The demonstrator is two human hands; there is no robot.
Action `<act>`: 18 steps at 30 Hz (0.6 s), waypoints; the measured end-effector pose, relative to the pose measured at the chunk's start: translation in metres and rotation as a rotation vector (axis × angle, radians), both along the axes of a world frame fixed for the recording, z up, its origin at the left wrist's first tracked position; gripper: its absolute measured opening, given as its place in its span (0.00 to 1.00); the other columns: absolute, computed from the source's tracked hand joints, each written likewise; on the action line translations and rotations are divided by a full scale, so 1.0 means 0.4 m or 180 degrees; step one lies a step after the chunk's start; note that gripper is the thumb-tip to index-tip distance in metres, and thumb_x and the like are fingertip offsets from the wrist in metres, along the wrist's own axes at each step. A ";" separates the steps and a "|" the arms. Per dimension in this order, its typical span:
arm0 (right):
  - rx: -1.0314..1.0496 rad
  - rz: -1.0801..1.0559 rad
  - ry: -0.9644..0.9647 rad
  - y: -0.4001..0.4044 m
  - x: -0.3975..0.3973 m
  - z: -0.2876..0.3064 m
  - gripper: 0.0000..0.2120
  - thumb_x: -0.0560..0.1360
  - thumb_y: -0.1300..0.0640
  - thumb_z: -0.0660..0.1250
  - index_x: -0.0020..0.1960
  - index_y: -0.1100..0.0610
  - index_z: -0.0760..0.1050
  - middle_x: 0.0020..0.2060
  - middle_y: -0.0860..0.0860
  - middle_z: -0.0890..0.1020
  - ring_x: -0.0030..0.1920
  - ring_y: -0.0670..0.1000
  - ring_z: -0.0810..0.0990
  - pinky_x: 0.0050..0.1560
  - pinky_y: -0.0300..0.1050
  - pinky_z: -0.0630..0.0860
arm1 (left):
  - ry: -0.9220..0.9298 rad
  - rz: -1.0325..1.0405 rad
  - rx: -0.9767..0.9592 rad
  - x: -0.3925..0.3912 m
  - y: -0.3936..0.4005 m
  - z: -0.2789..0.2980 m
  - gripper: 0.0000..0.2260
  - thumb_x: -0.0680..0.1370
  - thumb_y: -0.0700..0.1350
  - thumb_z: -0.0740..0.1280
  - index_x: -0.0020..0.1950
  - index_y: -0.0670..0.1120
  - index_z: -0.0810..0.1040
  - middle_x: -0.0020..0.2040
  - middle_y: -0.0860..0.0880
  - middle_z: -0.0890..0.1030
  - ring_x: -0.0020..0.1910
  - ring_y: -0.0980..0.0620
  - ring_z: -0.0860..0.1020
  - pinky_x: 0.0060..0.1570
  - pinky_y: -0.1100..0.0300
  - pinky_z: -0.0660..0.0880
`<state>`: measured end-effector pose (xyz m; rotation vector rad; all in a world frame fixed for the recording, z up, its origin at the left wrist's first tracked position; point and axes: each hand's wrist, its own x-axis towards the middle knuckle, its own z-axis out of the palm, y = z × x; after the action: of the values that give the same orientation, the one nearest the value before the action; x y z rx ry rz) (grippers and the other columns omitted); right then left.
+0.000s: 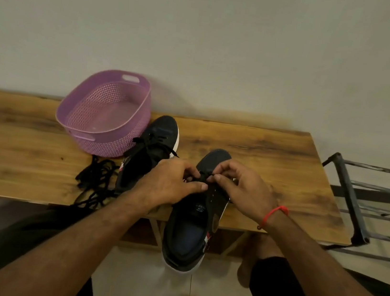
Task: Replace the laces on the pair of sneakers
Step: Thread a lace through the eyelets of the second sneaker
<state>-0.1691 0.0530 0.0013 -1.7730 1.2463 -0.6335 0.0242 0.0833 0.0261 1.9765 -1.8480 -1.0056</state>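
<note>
Near sneaker (193,223): black, white sole, lies lengthwise across the table's front edge, toe on the wood, heel overhanging toward the person. Eyelet rows mostly bare; one black lace (206,175) crosses at the toe-end eyelets.

Left hand (171,182): over the near sneaker's left side, fingers curled, thumb and fingertips pinching the lace at its left end. Right hand (238,186): on the shoe's right side, fingers curled, thumb and forefinger pinching the same lace at its right end. The two hands' fingertips nearly meet over the toe-end eyelets. Red thread bracelet (276,213) on the right wrist.

Second sneaker (154,147): black, white sole, just left of the first, toe pointing toward the back edge, heel end hidden behind the left hand. It is laced; loose lace ends splay across its top.

Loose black laces (95,180): tangled pile left of the second sneaker, near the front edge, one strand hanging over it.

Purple perforated plastic basket (88,117): near the back edge, left of centre, tilted toward the camera, touching or just beside the second sneaker's toe; contact not resolvable.

Wooden table (275,154): against a pale wall. Dark metal rack (352,195) off the right edge.
</note>
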 end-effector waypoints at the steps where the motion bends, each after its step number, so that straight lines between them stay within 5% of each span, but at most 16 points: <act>1: -0.0061 0.0106 0.0123 0.001 0.000 -0.001 0.05 0.80 0.56 0.67 0.50 0.47 0.76 0.46 0.43 0.84 0.48 0.38 0.81 0.45 0.30 0.75 | 0.0139 0.0005 0.0019 0.010 -0.002 0.002 0.10 0.76 0.53 0.74 0.56 0.53 0.82 0.52 0.55 0.81 0.53 0.58 0.79 0.54 0.58 0.78; 5: -0.0204 0.0252 0.0331 0.006 -0.001 -0.006 0.04 0.80 0.54 0.66 0.53 0.46 0.76 0.49 0.42 0.82 0.51 0.41 0.79 0.49 0.38 0.77 | -0.0275 0.0240 -0.0061 0.048 0.008 0.007 0.04 0.80 0.45 0.70 0.51 0.54 0.81 0.51 0.53 0.81 0.48 0.53 0.81 0.52 0.53 0.81; 8: -0.0235 0.0255 0.0319 0.007 0.002 -0.005 0.04 0.80 0.54 0.66 0.53 0.46 0.76 0.48 0.42 0.83 0.49 0.39 0.79 0.47 0.34 0.75 | -0.1344 0.0324 -0.0734 0.035 0.024 0.010 0.07 0.81 0.56 0.65 0.54 0.57 0.80 0.56 0.55 0.79 0.50 0.52 0.80 0.45 0.55 0.76; 12: -0.0184 0.0172 0.0138 0.005 0.000 0.002 0.04 0.81 0.55 0.65 0.53 0.47 0.74 0.45 0.40 0.84 0.47 0.38 0.81 0.44 0.32 0.76 | -0.0849 0.0166 -0.0656 0.000 0.025 0.003 0.21 0.78 0.69 0.59 0.59 0.57 0.81 0.58 0.56 0.76 0.55 0.54 0.77 0.49 0.52 0.78; 18: -0.0142 0.0288 0.0134 0.011 -0.001 0.005 0.04 0.82 0.56 0.61 0.56 0.50 0.73 0.48 0.42 0.84 0.51 0.39 0.81 0.52 0.43 0.79 | -0.0675 -0.0017 -0.0090 0.004 0.015 -0.011 0.19 0.78 0.65 0.65 0.62 0.55 0.81 0.56 0.55 0.80 0.55 0.55 0.78 0.54 0.51 0.80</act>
<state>-0.1696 0.0574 0.0033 -1.8772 1.1808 -0.5789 0.0257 0.0893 0.0217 2.1341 -1.9629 -0.7927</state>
